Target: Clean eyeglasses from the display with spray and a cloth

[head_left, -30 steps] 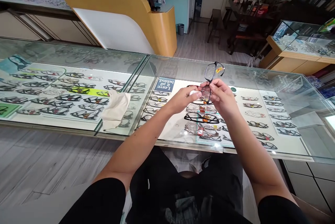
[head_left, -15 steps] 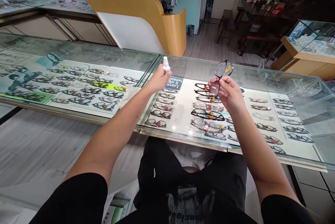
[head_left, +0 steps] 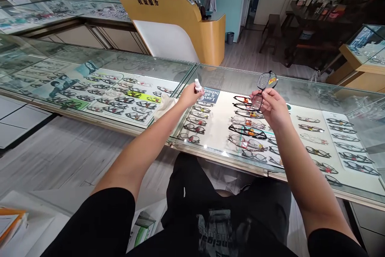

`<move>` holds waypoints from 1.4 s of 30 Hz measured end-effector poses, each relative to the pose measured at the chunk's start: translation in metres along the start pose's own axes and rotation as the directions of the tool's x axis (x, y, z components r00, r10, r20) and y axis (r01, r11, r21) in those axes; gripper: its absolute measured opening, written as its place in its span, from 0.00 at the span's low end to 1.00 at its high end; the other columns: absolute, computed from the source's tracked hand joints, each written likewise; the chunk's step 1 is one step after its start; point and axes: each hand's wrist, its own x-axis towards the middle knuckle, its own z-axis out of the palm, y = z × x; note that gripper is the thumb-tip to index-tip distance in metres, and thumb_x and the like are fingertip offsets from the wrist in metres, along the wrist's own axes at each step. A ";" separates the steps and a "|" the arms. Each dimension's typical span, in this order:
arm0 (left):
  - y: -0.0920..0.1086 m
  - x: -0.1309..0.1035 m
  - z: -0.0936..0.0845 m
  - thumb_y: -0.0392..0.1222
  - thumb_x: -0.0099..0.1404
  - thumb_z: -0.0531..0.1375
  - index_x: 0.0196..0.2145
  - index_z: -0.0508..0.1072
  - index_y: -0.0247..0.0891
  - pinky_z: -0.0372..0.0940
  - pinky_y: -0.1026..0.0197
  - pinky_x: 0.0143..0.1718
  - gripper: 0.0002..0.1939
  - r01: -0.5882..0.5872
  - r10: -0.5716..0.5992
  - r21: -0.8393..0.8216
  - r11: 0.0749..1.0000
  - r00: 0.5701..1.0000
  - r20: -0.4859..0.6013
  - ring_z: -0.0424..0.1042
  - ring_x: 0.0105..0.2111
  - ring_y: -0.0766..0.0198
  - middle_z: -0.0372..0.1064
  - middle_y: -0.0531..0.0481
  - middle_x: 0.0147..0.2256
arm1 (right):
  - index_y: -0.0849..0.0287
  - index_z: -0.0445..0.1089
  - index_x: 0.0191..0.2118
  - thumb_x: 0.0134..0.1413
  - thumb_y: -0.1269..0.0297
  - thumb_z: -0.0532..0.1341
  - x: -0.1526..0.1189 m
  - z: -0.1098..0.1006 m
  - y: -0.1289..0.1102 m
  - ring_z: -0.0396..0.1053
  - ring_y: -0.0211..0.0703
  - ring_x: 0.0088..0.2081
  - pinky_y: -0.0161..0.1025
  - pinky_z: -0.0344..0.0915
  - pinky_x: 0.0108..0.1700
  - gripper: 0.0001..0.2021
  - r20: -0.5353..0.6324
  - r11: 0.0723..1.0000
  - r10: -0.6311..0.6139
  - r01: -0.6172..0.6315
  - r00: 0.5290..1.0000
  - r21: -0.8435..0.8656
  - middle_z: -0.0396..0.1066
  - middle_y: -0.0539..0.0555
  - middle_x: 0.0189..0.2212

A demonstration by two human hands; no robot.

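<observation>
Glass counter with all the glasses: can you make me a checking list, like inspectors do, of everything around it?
Surface: long glass-topped display counter, reflections on the glass.
Job's things: dark-framed eyeglasses with a yellow-orange sticker on one lens, held up; small white plastic bottle, upright or nearly so; crumpled cream cloth on the glass.
Clutter: orange and white papers at lower left, away from the hands.
Grippers: no grippers, two bare hands; left hand grips the bottle, right hand holds the eyeglasses.
Cables: nothing seen.
Surroundings: curved yellow-brown desk and grey bin beyond the counter.
</observation>
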 end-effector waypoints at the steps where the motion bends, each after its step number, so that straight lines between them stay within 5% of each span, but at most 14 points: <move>1: 0.000 -0.001 0.000 0.44 0.56 0.72 0.39 0.73 0.39 0.67 0.52 0.53 0.16 -0.001 0.001 0.004 1.000 1.000 0.002 0.75 0.46 0.52 0.79 0.44 0.42 | 0.50 0.71 0.35 0.53 0.51 0.77 0.000 0.000 0.000 0.82 0.49 0.48 0.46 0.80 0.50 0.16 0.001 1.000 0.000 0.000 1.000 -0.002 0.84 0.51 0.41; 10: 0.004 -0.021 -0.010 0.38 0.61 0.67 0.53 0.70 0.39 0.67 0.50 0.59 0.23 -0.057 0.057 0.044 0.997 0.998 0.001 0.75 0.56 0.50 0.76 0.39 0.56 | 0.50 0.72 0.36 0.55 0.53 0.77 -0.002 -0.002 0.001 0.83 0.49 0.47 0.44 0.81 0.48 0.14 0.009 1.000 -0.005 0.005 1.000 -0.011 0.84 0.52 0.42; 14: 0.006 -0.062 -0.046 0.39 0.65 0.64 0.61 0.67 0.40 0.63 0.48 0.65 0.27 -0.204 0.222 0.169 0.964 0.970 -0.096 0.71 0.62 0.49 0.69 0.38 0.65 | 0.50 0.73 0.35 0.56 0.55 0.76 -0.002 -0.002 0.000 0.83 0.46 0.45 0.41 0.81 0.45 0.13 0.016 1.000 -0.017 0.018 1.000 -0.012 0.84 0.51 0.41; 16: 0.000 -0.085 -0.070 0.40 0.66 0.64 0.59 0.69 0.41 0.63 0.46 0.65 0.24 -0.163 0.225 0.308 0.937 0.958 -0.176 0.71 0.60 0.47 0.70 0.38 0.61 | 0.50 0.73 0.35 0.57 0.55 0.76 -0.002 -0.003 0.000 0.83 0.46 0.46 0.40 0.81 0.46 0.12 0.018 1.000 -0.019 0.019 1.000 -0.021 0.84 0.51 0.41; 20: -0.028 -0.124 -0.111 0.47 0.65 0.65 0.56 0.70 0.40 0.65 0.46 0.58 0.23 0.094 0.056 0.509 0.856 0.961 -0.272 0.73 0.53 0.44 0.73 0.36 0.54 | 0.50 0.73 0.35 0.57 0.56 0.76 -0.001 -0.004 0.002 0.82 0.46 0.46 0.41 0.81 0.46 0.11 0.016 0.999 -0.025 0.026 1.000 -0.028 0.84 0.51 0.41; 24: -0.047 -0.143 -0.128 0.56 0.64 0.66 0.47 0.73 0.43 0.65 0.52 0.44 0.19 0.231 -0.166 0.531 0.815 0.972 -0.167 0.73 0.41 0.49 0.76 0.43 0.42 | 0.51 0.74 0.35 0.57 0.57 0.76 0.000 -0.006 0.005 0.83 0.48 0.45 0.42 0.81 0.48 0.12 0.033 1.000 -0.027 0.027 0.999 -0.005 0.84 0.54 0.41; 32: -0.032 -0.158 -0.136 0.60 0.59 0.69 0.31 0.67 0.42 0.52 0.59 0.31 0.22 0.324 -0.355 0.561 0.762 0.933 -0.056 0.66 0.29 0.59 0.70 0.49 0.30 | 0.48 0.74 0.34 0.57 0.55 0.76 0.001 -0.008 0.009 0.83 0.53 0.45 0.48 0.82 0.46 0.11 0.035 0.999 -0.038 0.039 0.999 -0.035 0.84 0.54 0.42; 36: -0.030 -0.168 -0.139 0.57 0.59 0.69 0.28 0.65 0.41 0.53 0.60 0.29 0.21 0.328 -0.345 0.470 0.819 0.937 -0.053 0.65 0.28 0.61 0.68 0.51 0.29 | 0.48 0.74 0.34 0.58 0.56 0.75 0.001 -0.009 0.010 0.83 0.52 0.44 0.48 0.82 0.46 0.10 0.047 0.998 -0.039 0.041 0.998 -0.042 0.84 0.54 0.42; 39: -0.030 -0.178 -0.142 0.55 0.55 0.72 0.35 0.71 0.40 0.61 0.60 0.30 0.20 0.402 -0.395 0.224 0.888 0.915 -0.081 0.71 0.30 0.59 0.74 0.50 0.33 | 0.49 0.74 0.35 0.59 0.57 0.75 0.001 -0.009 0.010 0.83 0.54 0.46 0.50 0.82 0.47 0.09 0.058 0.998 -0.053 0.055 0.997 -0.038 0.84 0.56 0.43; 42: -0.035 -0.189 -0.147 0.55 0.47 0.77 0.41 0.77 0.38 0.67 0.60 0.34 0.28 0.474 -0.474 -0.017 0.880 0.880 0.012 0.75 0.33 0.58 0.78 0.48 0.34 | 0.50 0.74 0.35 0.58 0.57 0.75 0.000 -0.007 0.009 0.83 0.55 0.45 0.51 0.82 0.48 0.10 0.054 0.998 -0.057 0.059 0.997 -0.025 0.84 0.56 0.42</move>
